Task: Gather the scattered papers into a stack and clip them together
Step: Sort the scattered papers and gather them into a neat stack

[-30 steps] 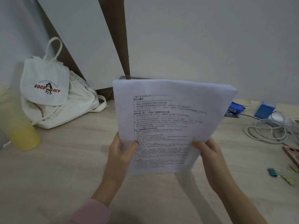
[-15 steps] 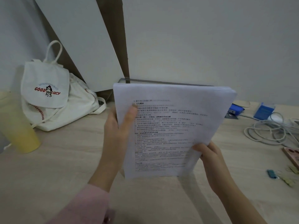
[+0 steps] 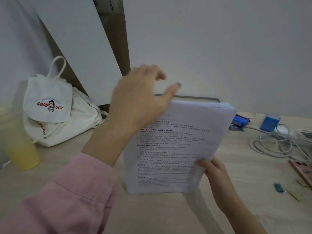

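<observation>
The stack of papers (image 3: 177, 146) is white with rows of small black print. The sleeve (image 3: 70, 200) is pink. The drawstring bag (image 3: 49, 105) is white with red stitches like a baseball, red letters and a little black-and-white dog. The cup (image 3: 18, 146) is yellow, paler near the top. The counter (image 3: 152, 217) is light tan wood with faint streaks. The stapler (image 3: 240, 120) and the small box (image 3: 269, 123) are blue. The cables (image 3: 273, 142) are white. One binder clip (image 3: 278, 187) is teal; the clips beside it (image 3: 297, 197) are pale yellow. The leaning board (image 3: 76, 48) is white, and the cardboard (image 3: 116, 22) is brown.
</observation>
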{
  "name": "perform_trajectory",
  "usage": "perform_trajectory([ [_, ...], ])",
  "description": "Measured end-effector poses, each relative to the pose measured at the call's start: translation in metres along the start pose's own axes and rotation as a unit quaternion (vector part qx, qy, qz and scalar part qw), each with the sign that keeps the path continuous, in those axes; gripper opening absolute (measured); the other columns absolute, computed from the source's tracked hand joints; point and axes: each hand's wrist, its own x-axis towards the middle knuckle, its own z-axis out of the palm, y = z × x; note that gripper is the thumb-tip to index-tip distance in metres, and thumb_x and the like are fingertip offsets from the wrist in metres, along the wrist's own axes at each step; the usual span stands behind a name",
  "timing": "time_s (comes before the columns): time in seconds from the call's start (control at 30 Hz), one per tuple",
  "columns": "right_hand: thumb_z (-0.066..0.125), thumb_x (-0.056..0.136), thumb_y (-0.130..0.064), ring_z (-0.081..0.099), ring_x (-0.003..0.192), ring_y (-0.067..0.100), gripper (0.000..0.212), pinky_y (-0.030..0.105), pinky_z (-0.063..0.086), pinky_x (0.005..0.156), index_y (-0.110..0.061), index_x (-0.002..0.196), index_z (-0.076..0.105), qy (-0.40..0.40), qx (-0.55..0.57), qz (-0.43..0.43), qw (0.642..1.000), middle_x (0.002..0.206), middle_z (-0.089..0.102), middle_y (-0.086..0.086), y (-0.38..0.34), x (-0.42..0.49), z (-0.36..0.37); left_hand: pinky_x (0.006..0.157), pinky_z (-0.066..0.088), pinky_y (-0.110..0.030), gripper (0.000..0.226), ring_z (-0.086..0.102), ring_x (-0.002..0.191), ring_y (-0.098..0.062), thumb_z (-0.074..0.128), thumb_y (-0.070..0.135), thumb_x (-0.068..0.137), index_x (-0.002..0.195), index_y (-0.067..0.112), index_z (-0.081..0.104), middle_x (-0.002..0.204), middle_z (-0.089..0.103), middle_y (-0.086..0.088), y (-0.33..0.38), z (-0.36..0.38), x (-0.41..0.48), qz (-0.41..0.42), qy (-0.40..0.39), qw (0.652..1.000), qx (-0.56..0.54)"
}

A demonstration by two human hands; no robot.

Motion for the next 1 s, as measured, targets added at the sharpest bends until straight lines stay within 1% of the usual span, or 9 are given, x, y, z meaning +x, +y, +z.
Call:
perform_trajectory([
  [0.1, 0.047, 0.085, 0.003, 0.061, 0.099, 0.030, 0.022, 0.042, 0.049, 0.085, -0.005, 0.091, 0.067, 0.002, 0.002, 0.005, 1.000, 0.099, 0.071, 0.012, 0.000, 0.000, 0.000, 0.073, 0.035, -0.030, 0.057, 0.050, 0.103, -0.013, 0.036, 0.074, 0.078, 0.111, 0.031, 0.053, 0.112, 0.058, 0.009, 0.026, 0.010, 0.015, 0.056, -0.215, 0.972, 0.082],
  [0.2, 0.049, 0.085, 0.003, 0.062, 0.098, 0.026, 0.025, 0.043, 0.049, 0.086, -0.012, 0.089, 0.069, -0.001, 0.010, 0.010, 1.000, 0.094, 0.073, 0.004, -0.001, 0.000, -0.001, 0.054, 0.026, -0.023, 0.048, 0.047, 0.083, -0.015, 0.042, 0.068, 0.080, 0.106, 0.028, 0.052, 0.089, 0.052, 0.009, 0.029, 0.017, 0.018, 0.106, -0.263, 0.952, 0.111],
  [0.33, 0.053, 0.087, -0.005, 0.065, 0.098, 0.015, 0.024, 0.030, 0.052, 0.080, -0.015, 0.104, 0.067, -0.034, -0.003, 0.018, 0.999, 0.103, 0.073, -0.003, 0.002, 0.004, -0.006, 0.053, 0.027, -0.024, 0.027, 0.044, 0.080, -0.012, 0.045, 0.048, 0.089, 0.105, 0.030, 0.057, 0.078, 0.048, 0.012, 0.023, 0.014, 0.014, 0.145, -0.258, 0.952, 0.074],
  [0.47, 0.062, 0.084, -0.017, 0.069, 0.084, 0.000, 0.018, 0.012, 0.051, 0.065, -0.020, 0.101, 0.068, -0.095, -0.091, 0.047, 0.990, 0.092, 0.075, -0.015, 0.008, 0.006, -0.019, 0.053, 0.029, -0.022, 0.025, 0.041, 0.067, -0.010, 0.047, 0.043, 0.090, 0.105, 0.029, 0.062, 0.064, 0.039, 0.018, 0.013, 0.006, 0.010, 0.146, -0.222, 0.963, 0.041],
  [0.53, 0.066, 0.080, -0.019, 0.071, 0.083, 0.006, 0.018, 0.016, 0.053, 0.066, -0.018, 0.097, 0.071, -0.074, -0.107, 0.051, 0.990, 0.093, 0.076, -0.007, 0.007, 0.009, -0.035, 0.058, 0.035, -0.028, 0.025, 0.047, 0.063, -0.006, 0.051, 0.043, 0.088, 0.103, 0.029, 0.065, 0.066, 0.047, 0.020, 0.003, -0.002, 0.008, 0.105, -0.189, 0.976, -0.027],
  [0.63, 0.067, 0.073, -0.025, 0.069, 0.085, 0.017, 0.028, 0.027, 0.052, 0.074, -0.012, 0.098, 0.069, -0.014, -0.076, 0.019, 0.997, 0.097, 0.074, 0.007, -0.003, 0.017, -0.060, 0.063, 0.046, -0.027, 0.009, 0.060, 0.066, -0.006, 0.057, 0.042, 0.086, 0.083, 0.037, 0.064, 0.072, 0.063, 0.018, -0.016, -0.006, -0.002, 0.020, -0.147, 0.974, -0.170],
  [0.77, 0.061, 0.074, -0.024, 0.068, 0.096, 0.019, 0.042, 0.031, 0.054, 0.076, -0.013, 0.114, 0.059, -0.023, 0.055, -0.025, 0.998, 0.108, 0.071, 0.006, -0.020, 0.023, -0.076, 0.055, 0.045, -0.005, 0.012, 0.063, 0.064, 0.011, 0.060, 0.026, 0.086, 0.079, 0.036, 0.059, 0.063, 0.067, 0.024, -0.034, 0.013, -0.026, -0.092, -0.081, 0.934, -0.337],
  [0.87, 0.056, 0.076, -0.018, 0.070, 0.093, 0.023, 0.039, 0.029, 0.059, 0.070, -0.013, 0.115, 0.059, -0.066, 0.057, -0.028, 0.996, 0.105, 0.072, 0.006, -0.028, 0.021, -0.074, 0.053, 0.048, -0.007, 0.011, 0.066, 0.065, 0.008, 0.058, 0.022, 0.086, 0.083, 0.032, 0.061, 0.066, 0.069, 0.028, -0.043, 0.033, -0.049, -0.176, -0.034, 0.882, -0.437],
  [1.0, 0.062, 0.070, -0.018, 0.071, 0.086, 0.017, 0.035, 0.027, 0.059, 0.066, -0.018, 0.106, 0.063, -0.058, 0.052, -0.047, 0.996, 0.097, 0.075, 0.000, -0.034, 0.019, -0.078, 0.057, 0.053, -0.014, 0.013, 0.070, 0.074, -0.002, 0.059, 0.021, 0.084, 0.091, 0.031, 0.064, 0.079, 0.074, 0.020, -0.063, 0.055, -0.088, -0.260, -0.013, 0.832, -0.491],
])
